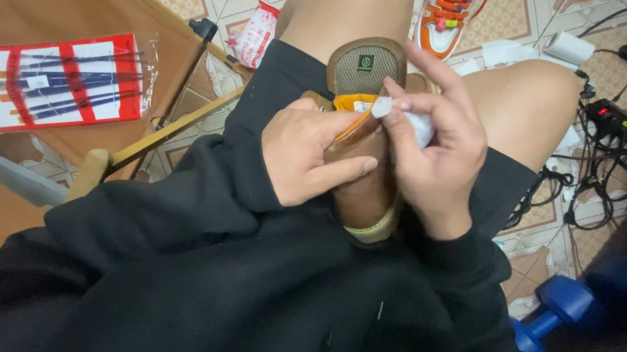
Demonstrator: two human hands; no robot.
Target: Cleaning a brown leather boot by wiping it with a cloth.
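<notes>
The brown shoe (360, 166) lies on the lap at the frame's centre, tongue towards twelve o'clock; the left hand (304, 154), at nine o'clock of it, is curled around its side and steadies it; the right hand (436, 157), at three o'clock, pinches a small white cloth (412, 123) between thumb and fingers against the orange-lined collar. To my eye, clean work here calls for short strokes with light pressure and the shoe braced firmly; a pack of paintbrushes (54, 79) rests at nine o'clock, well apart.
</notes>
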